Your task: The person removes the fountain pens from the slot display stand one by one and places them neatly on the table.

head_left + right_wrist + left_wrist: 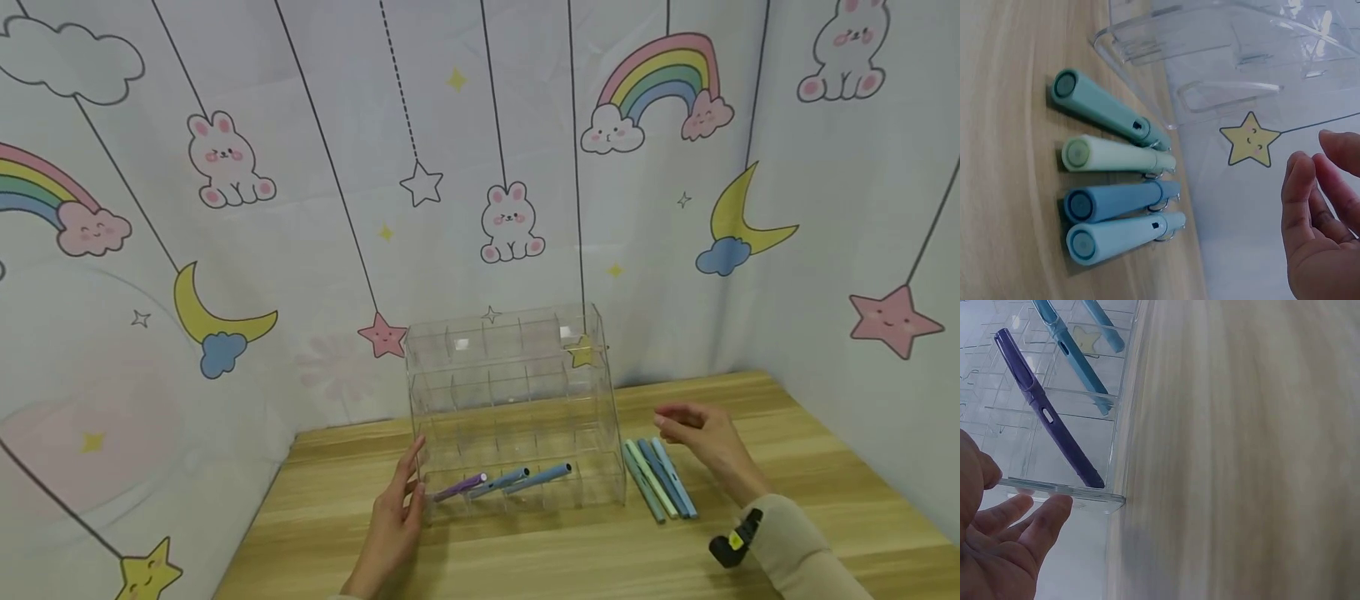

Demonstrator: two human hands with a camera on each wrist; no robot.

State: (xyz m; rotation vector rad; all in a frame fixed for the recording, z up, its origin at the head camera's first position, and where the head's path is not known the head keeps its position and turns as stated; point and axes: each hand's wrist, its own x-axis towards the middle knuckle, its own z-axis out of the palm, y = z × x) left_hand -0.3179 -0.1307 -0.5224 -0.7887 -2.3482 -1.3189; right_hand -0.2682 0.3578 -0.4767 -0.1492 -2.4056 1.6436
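Note:
A clear plastic pen rack (517, 408) with tiered compartments stands on the table. My left hand (395, 508) holds its left side wall, with the thumb on the inner side and fingers outside in the left wrist view. Three pens lean in its bottom row: a purple pen (1047, 412) nearest that hand, a blue pen (1075, 356) and another blue pen (540, 477). To the right of the rack, my right hand (708, 437) hovers with bent, loose fingers and nothing between them. Below it lie several pens side by side, among them a pale green pen (1116, 154) and a light blue pen (1122, 237).
The wooden table (570, 554) runs back to a hanging cloth (337, 208) printed with rabbits, stars and rainbows, close behind the rack. A black wrist camera (735, 540) sits at the right sleeve (798, 546).

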